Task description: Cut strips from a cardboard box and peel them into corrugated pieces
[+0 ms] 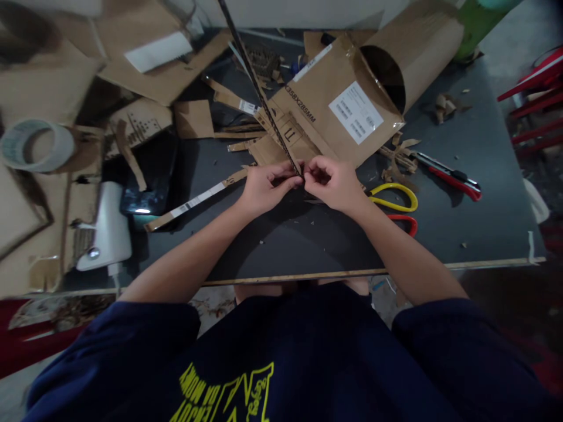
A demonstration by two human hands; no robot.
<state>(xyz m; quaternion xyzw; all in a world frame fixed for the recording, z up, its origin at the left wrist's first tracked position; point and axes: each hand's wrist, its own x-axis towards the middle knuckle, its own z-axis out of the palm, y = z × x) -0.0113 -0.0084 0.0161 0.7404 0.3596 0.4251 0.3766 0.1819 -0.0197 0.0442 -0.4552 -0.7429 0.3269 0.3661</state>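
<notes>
A long, thin cardboard strip [266, 105] rises from between my two hands toward the top of the view, its corrugated edge showing. My left hand [271, 184] is closed on the strip near its lower end. Right beside it, my right hand [329, 180] has its fingers pinched together at the strip's tip. Behind both hands lies flattened brown cardboard [325, 105] with a white label. Yellow and red scissor handles [398, 196] show to the right of my right hand, partly under that forearm.
On the dark table [440, 234] a red cutter knife [455, 179] lies at right. Tape roll [37, 146], white device [108, 225] and dark phone-like object [152, 176] are at left. A cardboard tube [422, 47] stands behind; cardboard scraps lie around.
</notes>
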